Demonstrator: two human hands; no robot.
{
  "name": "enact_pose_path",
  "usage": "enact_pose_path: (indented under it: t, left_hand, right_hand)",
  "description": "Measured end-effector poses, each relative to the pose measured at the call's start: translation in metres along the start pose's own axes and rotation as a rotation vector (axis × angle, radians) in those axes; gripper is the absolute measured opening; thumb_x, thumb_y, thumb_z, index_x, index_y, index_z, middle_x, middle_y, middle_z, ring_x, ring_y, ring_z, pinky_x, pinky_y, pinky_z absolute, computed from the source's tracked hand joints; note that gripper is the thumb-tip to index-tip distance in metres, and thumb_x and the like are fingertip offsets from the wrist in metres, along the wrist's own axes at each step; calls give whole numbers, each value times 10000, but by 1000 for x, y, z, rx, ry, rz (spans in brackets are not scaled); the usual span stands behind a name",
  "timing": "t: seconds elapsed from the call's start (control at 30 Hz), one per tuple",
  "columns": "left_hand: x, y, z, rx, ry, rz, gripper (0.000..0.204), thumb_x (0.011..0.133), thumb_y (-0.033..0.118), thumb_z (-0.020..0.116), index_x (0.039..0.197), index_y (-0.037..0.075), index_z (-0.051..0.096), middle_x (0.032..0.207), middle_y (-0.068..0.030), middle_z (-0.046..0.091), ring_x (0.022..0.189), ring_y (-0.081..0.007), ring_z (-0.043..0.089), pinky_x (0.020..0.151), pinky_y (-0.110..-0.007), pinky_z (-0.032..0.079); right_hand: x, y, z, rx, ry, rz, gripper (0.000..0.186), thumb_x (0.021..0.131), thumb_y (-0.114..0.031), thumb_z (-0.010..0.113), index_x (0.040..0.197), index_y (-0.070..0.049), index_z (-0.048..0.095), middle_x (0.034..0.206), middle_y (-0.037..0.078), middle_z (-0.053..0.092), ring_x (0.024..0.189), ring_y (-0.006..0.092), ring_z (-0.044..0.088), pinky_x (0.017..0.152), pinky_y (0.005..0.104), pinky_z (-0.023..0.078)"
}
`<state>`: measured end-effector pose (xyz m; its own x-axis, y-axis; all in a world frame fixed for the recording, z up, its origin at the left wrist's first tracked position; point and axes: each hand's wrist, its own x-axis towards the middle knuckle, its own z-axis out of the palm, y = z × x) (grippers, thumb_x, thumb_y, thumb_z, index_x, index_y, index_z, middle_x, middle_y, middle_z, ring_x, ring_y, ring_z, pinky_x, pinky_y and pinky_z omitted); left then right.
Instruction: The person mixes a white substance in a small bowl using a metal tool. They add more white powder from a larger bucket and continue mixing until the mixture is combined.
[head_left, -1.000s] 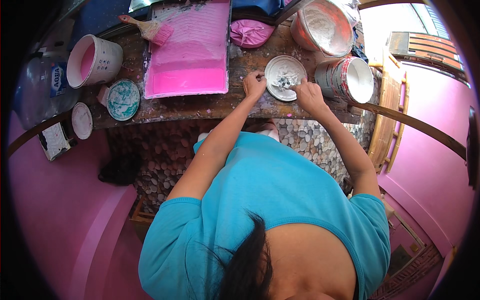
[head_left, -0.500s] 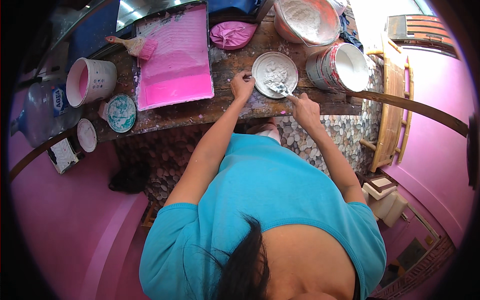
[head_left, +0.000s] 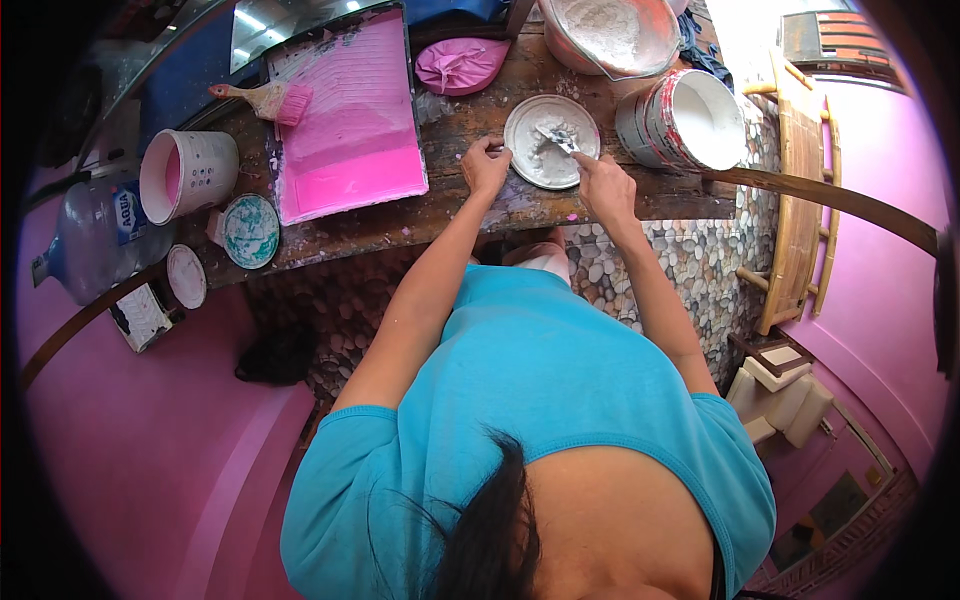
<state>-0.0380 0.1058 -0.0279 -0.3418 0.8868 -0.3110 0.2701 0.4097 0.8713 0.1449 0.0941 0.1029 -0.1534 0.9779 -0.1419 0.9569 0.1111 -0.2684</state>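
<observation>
A round white lid (head_left: 523,167) lies on the wooden table, with a mound of white paste (head_left: 556,158) on it. My left hand (head_left: 486,168) is closed at the lid's left edge, its fingertips pinching the rim. In my right hand (head_left: 607,188) is a small putty knife (head_left: 562,141), held at its near end. Its pale blade reaches over the lid and rests in the paste near the middle. Most of the knife's handle is hidden by my fingers.
Left of the lid stands a paint tray (head_left: 350,178) with pink paint; a brush (head_left: 275,101) lies across its left edge. A white bucket (head_left: 708,120) stands to the right, and a tub of white powder (head_left: 606,35) behind. A pink bag (head_left: 462,66) sits beyond my left hand.
The putty knife has moved from the lid's near right edge up toward its middle, and my right hand has shifted slightly. My left hand stays at the rim.
</observation>
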Motion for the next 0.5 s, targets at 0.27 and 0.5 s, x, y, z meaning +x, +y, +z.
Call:
enact_pose_path:
  t: [0.27, 0.5]
  left_hand:
    - [2, -3, 1, -49, -30, -31, 258, 697, 173, 680, 910, 27, 683, 786, -86, 683, 698, -147, 649, 665, -275, 501]
    - [2, 4, 0, -25, -30, -9, 262, 701, 173, 679, 920, 30, 682, 792, -86, 683, 692, -146, 648, 663, -269, 500]
  right_hand:
    - [-16, 2, -14, -118, -124, -71, 318, 745, -93, 547, 1036, -140, 666, 804, 209, 591, 672, 337, 622, 612, 421, 497]
    - [-26, 14, -32, -187, -186, -24, 292, 745, -113, 553, 1005, -148, 680, 781, 191, 601, 699, 324, 627, 612, 413, 499]
